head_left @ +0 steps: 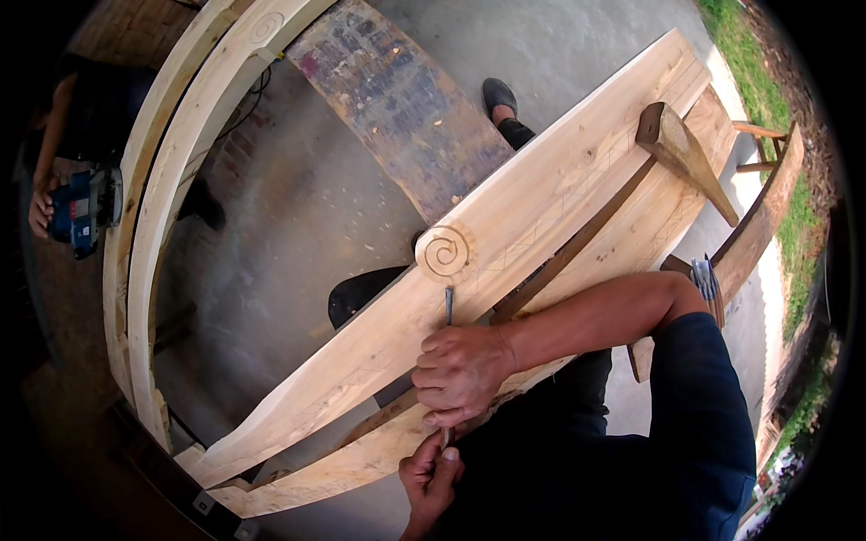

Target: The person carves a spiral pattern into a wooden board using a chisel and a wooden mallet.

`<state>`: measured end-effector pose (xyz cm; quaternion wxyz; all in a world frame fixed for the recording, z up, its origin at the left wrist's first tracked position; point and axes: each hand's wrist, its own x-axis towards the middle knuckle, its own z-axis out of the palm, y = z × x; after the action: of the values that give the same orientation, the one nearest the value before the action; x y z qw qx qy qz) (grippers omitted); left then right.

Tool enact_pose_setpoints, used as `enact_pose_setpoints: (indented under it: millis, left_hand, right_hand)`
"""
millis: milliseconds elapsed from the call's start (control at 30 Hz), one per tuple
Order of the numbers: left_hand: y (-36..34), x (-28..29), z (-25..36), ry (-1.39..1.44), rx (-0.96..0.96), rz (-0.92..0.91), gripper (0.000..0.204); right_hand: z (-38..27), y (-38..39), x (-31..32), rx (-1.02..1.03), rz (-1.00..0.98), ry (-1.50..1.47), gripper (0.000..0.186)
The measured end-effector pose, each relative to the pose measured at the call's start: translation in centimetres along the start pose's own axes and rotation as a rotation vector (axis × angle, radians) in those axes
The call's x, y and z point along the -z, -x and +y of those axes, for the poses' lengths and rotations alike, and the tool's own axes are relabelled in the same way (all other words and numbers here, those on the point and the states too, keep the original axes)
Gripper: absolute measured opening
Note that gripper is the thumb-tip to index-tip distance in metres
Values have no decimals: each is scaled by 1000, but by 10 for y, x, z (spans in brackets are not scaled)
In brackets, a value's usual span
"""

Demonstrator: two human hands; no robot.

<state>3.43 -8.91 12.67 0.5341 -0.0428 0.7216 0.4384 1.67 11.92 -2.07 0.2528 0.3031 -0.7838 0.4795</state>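
Note:
A carving chisel [449,305] slants across the near plank, its blade pointing at a round spiral carving [445,255] and its tip close below the carving's rim. Wrapped over the shaft is my right hand [465,374], closed, with the forearm lying across the second plank. My left hand [433,473] pinches the handle's lower end, close to my body. Pencilled step-like lines run along the long pale plank [532,216]. Farther right, a wooden mallet [686,158] lies across the two planks.
A second curved plank [622,257] lies alongside, with a gap between. Several chisels [705,279] stand bundled at right. A worn board [397,99] extends beyond the planks. Curved beams [194,117] rise at left, where another person's hand [41,212] holds a blue power tool [81,212].

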Motion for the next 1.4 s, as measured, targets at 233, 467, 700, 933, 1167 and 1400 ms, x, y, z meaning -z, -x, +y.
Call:
enact_pose_setpoints:
  millis: [233,467,700,933,1167,1400]
  left_hand:
    - [-1,0,2,-32,23,20,43]
    - [-3,0,3,-48,35,34,43]
    - [-1,-6,-4,-6,-51,184,39]
    - [-4,-9,0,-90,-46,150,34]
    - [-5,0,15,-181,29,78,34]
    - [-8,5,17,-228,49,42,35]
  right_hand:
    - [3,4,-4,-12,-3,-23,38]
    - [2,3,-2,-35,-10,-27,38]
    - [3,0,-3,-81,15,-40,36]
    - [1,1,-3,-133,18,-63,37]
    - [2,1,-2,-136,23,-50,35]
    - [5,1,-1,-128,15,-42,35]
